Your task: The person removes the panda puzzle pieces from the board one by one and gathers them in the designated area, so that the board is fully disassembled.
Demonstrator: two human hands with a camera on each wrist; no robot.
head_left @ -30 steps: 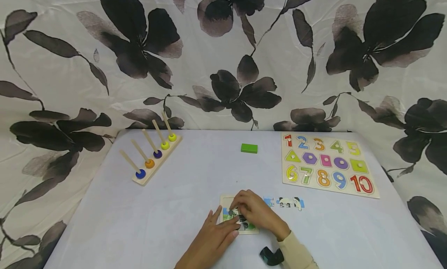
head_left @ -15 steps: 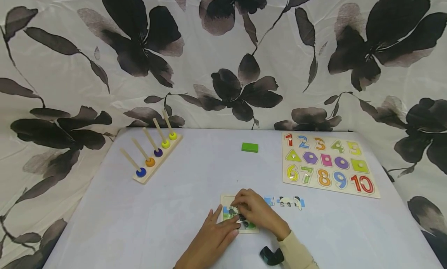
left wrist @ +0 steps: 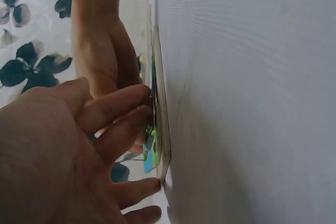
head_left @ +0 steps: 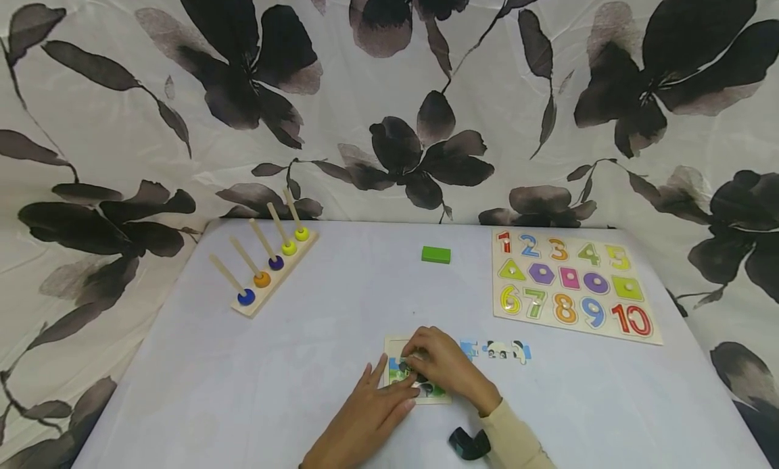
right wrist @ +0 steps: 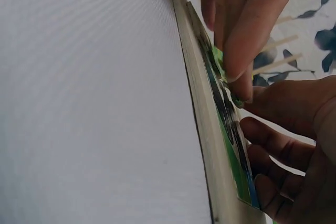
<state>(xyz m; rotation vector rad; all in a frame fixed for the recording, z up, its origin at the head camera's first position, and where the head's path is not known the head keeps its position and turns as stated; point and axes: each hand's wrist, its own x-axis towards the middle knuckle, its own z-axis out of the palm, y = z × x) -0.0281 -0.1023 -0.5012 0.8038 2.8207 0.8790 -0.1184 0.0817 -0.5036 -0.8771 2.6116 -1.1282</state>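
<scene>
Nearest, at the near edge of the worktop point(head_left: 255, 388), the left hand point(head_left: 365, 415) lies flat with fingers straight, fingertips pressing the left edge of the small puzzle tray point(head_left: 394, 348). Directly over that tray, the right hand point(head_left: 447, 367) curls its grip down, fingertips point(right wrist: 239, 74) pinching a green-and-black puzzle piece point(right wrist: 219, 61) against the tray's picture, so the piece sits right beneath the right grip. Just right of the tray lies a loose panda piece strip point(head_left: 502, 351), its long axis running left to right, nearer the right hand. Farther back stand a green block point(head_left: 435, 255), a number board point(head_left: 572, 286) and a peg rack point(head_left: 270, 273).
</scene>
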